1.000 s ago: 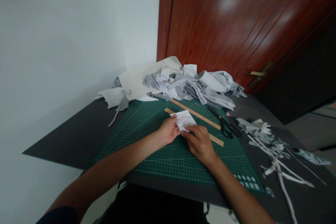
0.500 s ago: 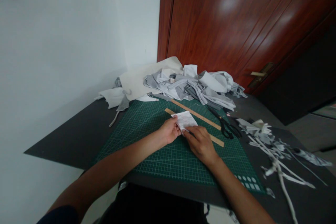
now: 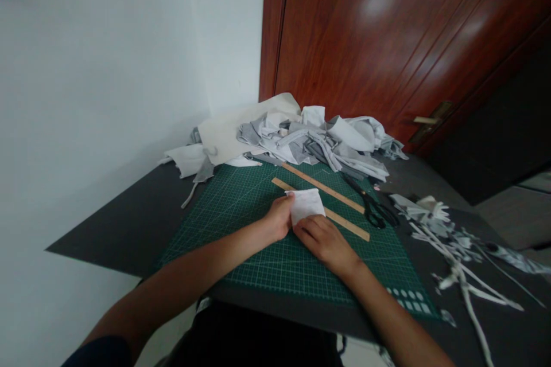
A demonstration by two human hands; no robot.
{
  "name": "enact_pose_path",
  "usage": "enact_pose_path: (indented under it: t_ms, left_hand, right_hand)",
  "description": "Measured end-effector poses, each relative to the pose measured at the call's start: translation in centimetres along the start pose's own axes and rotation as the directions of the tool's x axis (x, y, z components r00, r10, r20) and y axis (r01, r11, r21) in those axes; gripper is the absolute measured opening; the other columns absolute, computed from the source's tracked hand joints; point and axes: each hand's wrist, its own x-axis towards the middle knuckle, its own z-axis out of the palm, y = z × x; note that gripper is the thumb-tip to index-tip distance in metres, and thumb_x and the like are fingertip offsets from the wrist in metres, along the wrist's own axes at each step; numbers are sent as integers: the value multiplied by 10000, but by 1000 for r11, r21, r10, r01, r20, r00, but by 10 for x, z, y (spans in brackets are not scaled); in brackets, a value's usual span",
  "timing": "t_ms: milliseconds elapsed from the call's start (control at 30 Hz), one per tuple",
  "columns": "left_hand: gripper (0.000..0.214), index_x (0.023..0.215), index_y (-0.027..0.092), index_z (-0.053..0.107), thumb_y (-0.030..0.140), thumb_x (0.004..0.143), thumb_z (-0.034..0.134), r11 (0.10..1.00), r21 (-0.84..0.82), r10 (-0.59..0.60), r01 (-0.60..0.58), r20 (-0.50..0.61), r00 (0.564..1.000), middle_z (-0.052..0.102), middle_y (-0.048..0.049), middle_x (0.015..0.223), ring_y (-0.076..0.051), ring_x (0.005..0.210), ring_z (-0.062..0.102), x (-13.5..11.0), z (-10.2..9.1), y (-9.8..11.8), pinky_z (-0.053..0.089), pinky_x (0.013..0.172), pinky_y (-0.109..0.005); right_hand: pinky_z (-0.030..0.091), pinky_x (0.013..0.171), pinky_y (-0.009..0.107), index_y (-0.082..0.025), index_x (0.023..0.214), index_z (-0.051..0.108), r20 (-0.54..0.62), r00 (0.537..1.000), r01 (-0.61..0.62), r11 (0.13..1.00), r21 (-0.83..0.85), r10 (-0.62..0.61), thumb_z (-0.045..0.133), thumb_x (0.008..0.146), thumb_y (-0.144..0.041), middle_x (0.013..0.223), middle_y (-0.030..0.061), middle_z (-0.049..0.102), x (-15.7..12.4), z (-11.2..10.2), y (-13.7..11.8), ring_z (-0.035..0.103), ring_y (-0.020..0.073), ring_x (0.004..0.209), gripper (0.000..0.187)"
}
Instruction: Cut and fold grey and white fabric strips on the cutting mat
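A small squarish piece of white cloth is held just above the green cutting mat. My left hand pinches its left edge, thumb on top. At the lower edge, the curled fingers of my right hand grip the cloth, with the fingertips partly hidden. Beneath and behind the cloth lie two wooden rulers; the nearer ruler is partly covered by it, while the farther ruler runs parallel. Black-handled scissors rest at the mat's right side.
Grey and white fabric pieces are heaped at the back, beside a cream sheet. Scraps and strips of cloth lie on the dark table at the right. A wooden door and a white wall stand behind.
The cloth has turned slightly and come a little lower, nearer my body. My right fingers have curled in more at its lower edge, and my left hand has turned with it.
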Motion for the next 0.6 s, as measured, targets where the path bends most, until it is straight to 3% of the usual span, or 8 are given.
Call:
enact_pose_path:
  t_ms: [100,200,300,367,433,500,533,600]
  left_hand:
    - [316,785,128,682,419,908,687,966,225,146,-126,-78,986,653,-37,704,-151,619,552,-8,3,-5,417,607,-266]
    - [363,722,153,644,455,923,656,833,415,366,-366,83,927,578,4,654,-127,605,468,-11,4,0,348,579,-243]
    - [345,682,175,607,408,932,647,647,540,489,-539,248,836,547,19,636,-131,620,444,-8,1,12,327,588,-237]
    - [327,666,182,602,375,923,662,569,583,514,-580,299,804,546,21,619,-133,613,438,-8,0,19,317,590,-237]
    - [322,658,183,608,365,917,667,554,590,517,-587,309,798,560,13,619,-137,610,448,-9,1,24,323,590,-236]
    - [311,691,179,641,385,924,652,577,570,478,-585,345,808,602,-5,652,-142,610,476,-12,2,26,340,580,-233]
    - [306,723,176,664,399,930,640,585,563,437,-584,388,812,627,-15,677,-143,608,493,-14,2,26,347,571,-232]
    - [302,780,168,698,411,941,619,561,578,345,-593,487,802,659,-28,710,-142,599,517,-15,1,26,355,552,-228]
  right_hand:
    - [578,782,380,-178,1164,711,-1,1000,18,999,35,-18,469,1033,-111,1005,104,754,4,1,-9,639,243,902,283]
    - [586,824,390,-200,1247,670,-47,999,-8,979,205,18,515,1024,-133,1087,99,758,4,3,-14,665,241,964,280]
    - [574,849,422,-253,1219,652,-159,961,-159,923,351,226,623,988,-226,1056,75,748,-1,6,-13,677,243,959,235]
    - [565,837,447,-255,1138,646,-275,825,-367,838,403,493,706,930,-301,996,69,713,-3,9,-7,665,251,918,221]
    - [558,850,471,-238,1146,616,-330,593,-544,668,509,734,806,823,-380,1047,86,676,-5,13,2,649,265,940,401]
    - [559,872,483,-220,1259,562,-222,438,-576,461,675,871,886,692,-446,1174,125,652,-4,16,12,647,288,1019,691]
    - [567,857,472,-216,1301,539,-116,420,-547,352,759,900,901,652,-465,1193,132,655,-4,17,16,654,294,1032,784]
    - [574,801,427,-211,1281,567,111,468,-484,149,862,877,899,639,-478,1135,111,692,-4,17,23,676,283,985,771]
